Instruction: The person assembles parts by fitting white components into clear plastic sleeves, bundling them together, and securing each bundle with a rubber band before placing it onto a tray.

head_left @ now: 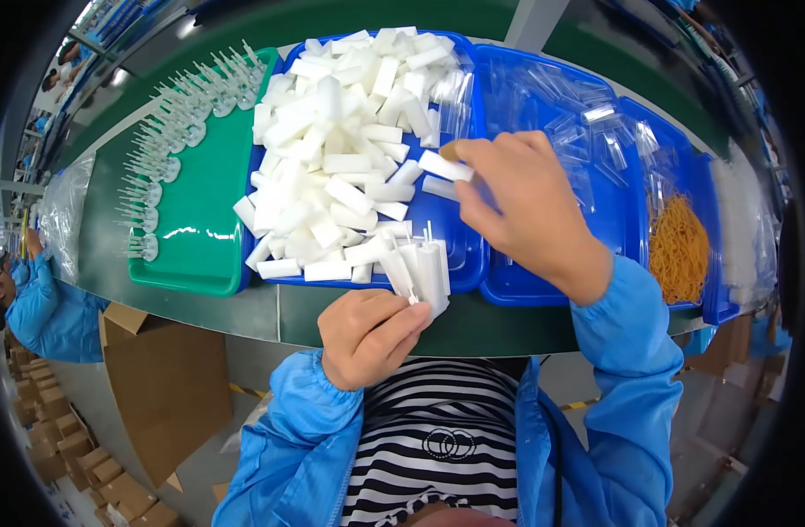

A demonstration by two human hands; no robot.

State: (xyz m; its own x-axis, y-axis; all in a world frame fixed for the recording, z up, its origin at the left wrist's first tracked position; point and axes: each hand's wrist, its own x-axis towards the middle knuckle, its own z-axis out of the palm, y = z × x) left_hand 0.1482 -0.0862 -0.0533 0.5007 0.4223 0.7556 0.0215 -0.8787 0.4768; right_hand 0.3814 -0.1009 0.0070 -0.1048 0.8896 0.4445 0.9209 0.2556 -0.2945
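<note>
My left hand [365, 338] is closed round the base of a clear pronged plastic piece. Several white foam blocks [431, 272] stand upright on it, with thin prong tips showing above them. Between thumb and fingers of my right hand [532, 209] is a single white foam block [444, 166], raised over the right side of a blue tray [459, 255]. A brownish cover sits on one fingertip of that hand. Many loose foam blocks [328, 162] are heaped in this tray, just beyond my left hand. The base of the pronged piece is mostly hidden by my fingers.
At left, a green tray [205, 239] holds a curved row of clear pronged pieces [161, 167]. Blue trays on the right hold clear plastic sleeves [556, 88] and orange-yellow rubber bands [679, 250]. Cardboard boxes [169, 386] stand below; another person [46, 299] is at far left.
</note>
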